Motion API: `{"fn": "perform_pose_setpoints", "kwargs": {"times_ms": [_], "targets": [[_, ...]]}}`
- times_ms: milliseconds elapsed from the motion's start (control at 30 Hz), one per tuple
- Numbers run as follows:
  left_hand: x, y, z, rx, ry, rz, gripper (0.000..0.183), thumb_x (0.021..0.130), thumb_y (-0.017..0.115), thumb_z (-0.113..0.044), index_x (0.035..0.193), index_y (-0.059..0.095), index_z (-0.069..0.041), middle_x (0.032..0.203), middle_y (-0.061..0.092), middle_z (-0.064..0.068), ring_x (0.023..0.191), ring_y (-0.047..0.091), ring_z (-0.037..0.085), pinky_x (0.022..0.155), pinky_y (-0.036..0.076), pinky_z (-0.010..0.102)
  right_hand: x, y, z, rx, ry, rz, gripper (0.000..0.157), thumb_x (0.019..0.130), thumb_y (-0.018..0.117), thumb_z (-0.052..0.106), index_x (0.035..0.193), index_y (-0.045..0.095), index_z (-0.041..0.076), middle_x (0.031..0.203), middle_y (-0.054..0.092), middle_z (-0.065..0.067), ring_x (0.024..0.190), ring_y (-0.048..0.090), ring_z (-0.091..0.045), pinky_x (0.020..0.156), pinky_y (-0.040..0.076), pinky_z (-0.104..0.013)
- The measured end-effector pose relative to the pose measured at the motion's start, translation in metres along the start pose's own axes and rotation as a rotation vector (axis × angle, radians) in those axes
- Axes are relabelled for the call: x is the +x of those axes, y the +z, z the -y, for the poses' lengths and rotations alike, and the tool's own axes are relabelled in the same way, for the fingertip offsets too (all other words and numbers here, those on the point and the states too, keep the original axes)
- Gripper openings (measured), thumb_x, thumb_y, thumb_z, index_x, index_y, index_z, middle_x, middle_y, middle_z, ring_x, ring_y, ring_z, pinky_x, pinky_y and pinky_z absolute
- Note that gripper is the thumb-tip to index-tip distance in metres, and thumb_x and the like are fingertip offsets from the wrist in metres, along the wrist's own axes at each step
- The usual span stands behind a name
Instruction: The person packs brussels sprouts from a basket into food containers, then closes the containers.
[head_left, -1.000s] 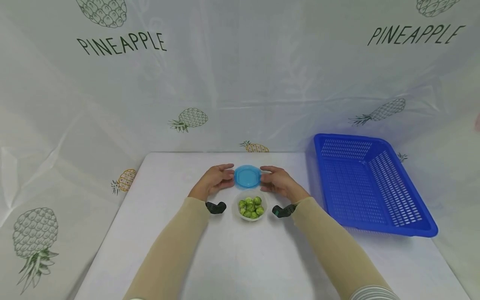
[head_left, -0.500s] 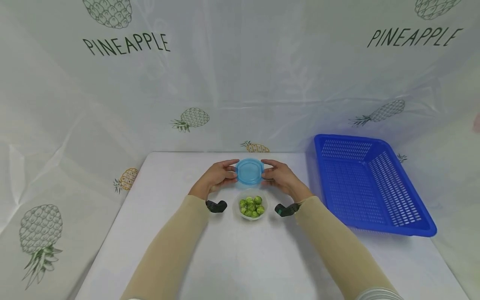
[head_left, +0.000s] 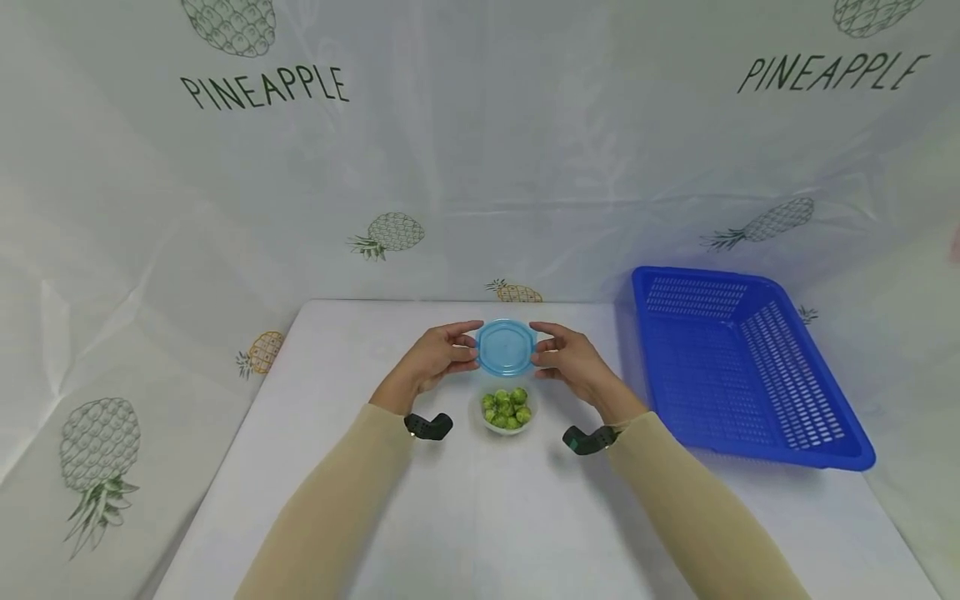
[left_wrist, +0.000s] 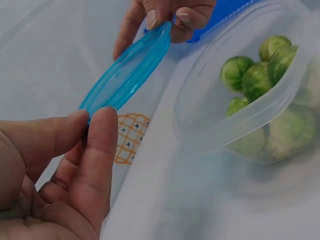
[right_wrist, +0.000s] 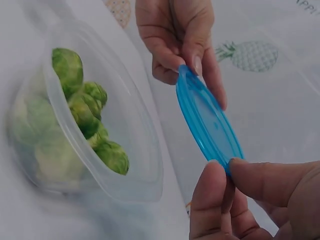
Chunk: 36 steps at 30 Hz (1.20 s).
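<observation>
A round blue translucent lid [head_left: 506,347] is held up behind the bowl, tilted, in both hands. My left hand [head_left: 442,357] pinches its left edge between thumb and fingers; in the left wrist view the thumb and a fingertip meet on the rim of the lid [left_wrist: 131,70]. On the opposite edge my right hand [head_left: 573,363] pinches it likewise, as the right wrist view shows. Just nearer than the lid stands a clear plastic bowl [right_wrist: 132,120] on the white table, uncovered. Several Brussels sprouts [head_left: 507,408] lie inside it. Lid and bowl are apart.
A blue perforated plastic basket [head_left: 720,367] stands at the table's right side. Behind the white table [head_left: 480,517] hangs a pale sheet [head_left: 525,167] printed with pineapples. Each wrist carries a small black camera mount [head_left: 429,427].
Both hands have raised the lid off the table area behind the bowl and tilted its face toward the head camera. It now sits slightly higher in view. Bowl and basket stay put.
</observation>
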<state>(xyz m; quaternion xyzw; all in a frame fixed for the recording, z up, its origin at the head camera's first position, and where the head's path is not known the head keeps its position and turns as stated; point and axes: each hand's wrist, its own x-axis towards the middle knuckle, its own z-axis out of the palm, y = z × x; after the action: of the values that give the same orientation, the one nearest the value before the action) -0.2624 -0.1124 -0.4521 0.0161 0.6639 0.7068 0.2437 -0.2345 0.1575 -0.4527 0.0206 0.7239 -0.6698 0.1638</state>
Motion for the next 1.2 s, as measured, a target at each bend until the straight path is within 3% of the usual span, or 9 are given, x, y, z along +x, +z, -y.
{"fn": "perform_pose_setpoints", "kwargs": {"times_ms": [500,800,967,1200], "targets": [[-0.035,0.015,0.018,0.005,0.004,-0.032,0.060,0.099,0.066,0.008,0.153,0.057,-0.014,0.113,0.058,0.009,0.085,0.070,0.015,0.084,0.065,0.025,-0.035,0.007,-0.004,0.017,-0.018,0.014,0.067,0.100,0.065,-0.005,0.161,0.044,0.011,0.115,0.054,-0.014,0.086,0.068,-0.021,0.086,0.066,-0.036],[-0.052,0.028,0.033,0.079,0.001,-0.119,0.056,0.098,0.067,0.009,0.150,0.061,-0.012,0.112,0.058,0.010,0.083,0.069,0.015,0.085,0.066,0.028,-0.046,0.013,-0.021,-0.035,0.001,0.006,0.064,0.099,0.067,-0.003,0.159,0.046,0.007,0.111,0.057,-0.011,0.087,0.064,-0.021,0.080,0.066,-0.037],[-0.058,0.032,0.041,0.103,0.020,-0.148,0.055,0.097,0.067,0.009,0.148,0.062,-0.010,0.109,0.058,0.010,0.082,0.067,0.016,0.086,0.066,0.033,-0.052,0.019,-0.024,-0.056,-0.005,-0.014,0.062,0.098,0.066,-0.005,0.157,0.048,0.004,0.109,0.058,-0.012,0.084,0.062,-0.022,0.072,0.064,-0.032],[-0.062,0.036,0.047,0.144,0.011,-0.182,0.053,0.096,0.069,0.008,0.146,0.064,-0.010,0.112,0.057,0.012,0.080,0.069,0.017,0.085,0.067,0.034,-0.056,0.023,-0.026,-0.121,-0.041,-0.026,0.059,0.097,0.067,-0.004,0.154,0.050,-0.001,0.110,0.060,-0.015,0.088,0.064,-0.020,0.075,0.065,-0.033]]}}
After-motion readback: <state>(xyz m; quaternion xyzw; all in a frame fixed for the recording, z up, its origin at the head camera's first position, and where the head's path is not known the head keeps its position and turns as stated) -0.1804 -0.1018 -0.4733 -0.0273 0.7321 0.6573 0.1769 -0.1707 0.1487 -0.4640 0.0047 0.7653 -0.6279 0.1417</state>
